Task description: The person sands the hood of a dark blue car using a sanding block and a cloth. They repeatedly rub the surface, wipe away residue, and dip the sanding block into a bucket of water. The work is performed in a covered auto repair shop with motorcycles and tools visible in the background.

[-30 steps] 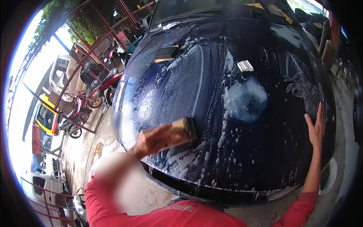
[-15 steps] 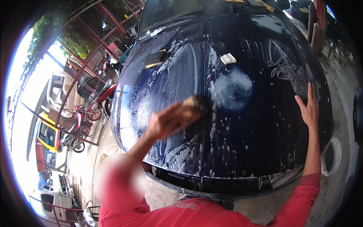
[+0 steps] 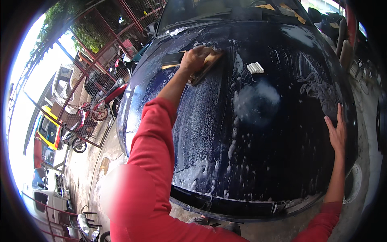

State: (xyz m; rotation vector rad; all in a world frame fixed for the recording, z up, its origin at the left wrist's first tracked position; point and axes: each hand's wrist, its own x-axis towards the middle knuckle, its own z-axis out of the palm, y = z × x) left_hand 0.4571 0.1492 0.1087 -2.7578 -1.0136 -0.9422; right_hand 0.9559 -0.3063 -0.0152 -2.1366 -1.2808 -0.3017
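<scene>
Tan-topped block (image 3: 211, 63) with a dark underside, set slantwise on the left upper part of a dark blue car hood (image 3: 290, 149). Left hand (image 3: 196, 59) over it, fingers bent and clamped on the block; single fingers hard to separate at this size. Red sleeve (image 3: 151, 133) runs up to that wrist, the forearm stretched far across the hood.

Just beside the left hand, on its outer side: a second block (image 3: 172, 59), black above, tan along the lower edge, lying on the hood.

Beneath the held block, streaked suds (image 3: 201, 117) run down toward the front edge, thicker and whiter near the bottom. To the right of the streaks, a white ridged piece (image 3: 255, 67); below it, a cloudy pale patch (image 3: 258, 101).

Right hand (image 3: 337, 133) laid on the hood's right side, holding nothing, thumb spread from the fingers. Crumpled grey cloth (image 3: 322, 94) at its fingertips; whether they touch, cannot tell.

Farther out: windshield (image 3: 193, 14) at the top, red mesh fence (image 3: 90, 66) and red motorcycle (image 3: 115, 92) to the left, white round container (image 3: 353, 183) on the ground at right
</scene>
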